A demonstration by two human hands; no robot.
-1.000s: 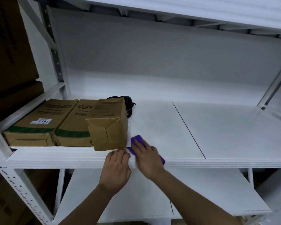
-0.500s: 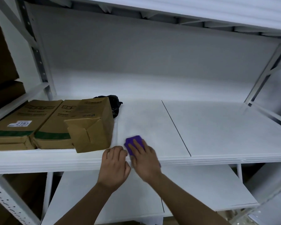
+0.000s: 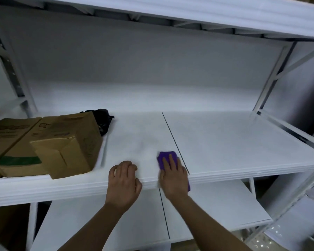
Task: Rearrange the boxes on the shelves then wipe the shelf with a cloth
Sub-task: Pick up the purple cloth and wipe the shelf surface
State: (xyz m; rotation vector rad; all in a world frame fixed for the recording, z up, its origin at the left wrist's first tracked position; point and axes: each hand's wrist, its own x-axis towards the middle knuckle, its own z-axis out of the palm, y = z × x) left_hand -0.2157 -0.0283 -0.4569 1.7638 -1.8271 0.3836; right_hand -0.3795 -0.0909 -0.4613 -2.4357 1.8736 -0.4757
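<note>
The right hand (image 3: 173, 175) lay flat, fingers straight and slightly spread, pressing the purple cloth (image 3: 166, 157) onto the white shelf (image 3: 234, 142) at its front edge, just left of the dark seam (image 3: 172, 138). The left hand (image 3: 123, 182) rested on the shelf's front lip, fingers loosely curled and holding nothing. Both forearms reached up from below. The brown boxes (image 3: 65, 144) sat at the shelf's left, a black bundle (image 3: 103, 118) behind them.

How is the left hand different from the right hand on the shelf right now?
The right hand lies flat with straight fingers pressing the purple cloth; the left hand touches no cloth. The left hand's fingers curl over the shelf front edge, while the right hand reaches farther onto the board, beside the seam. Both are bare and rest at the shelf's front.
</note>
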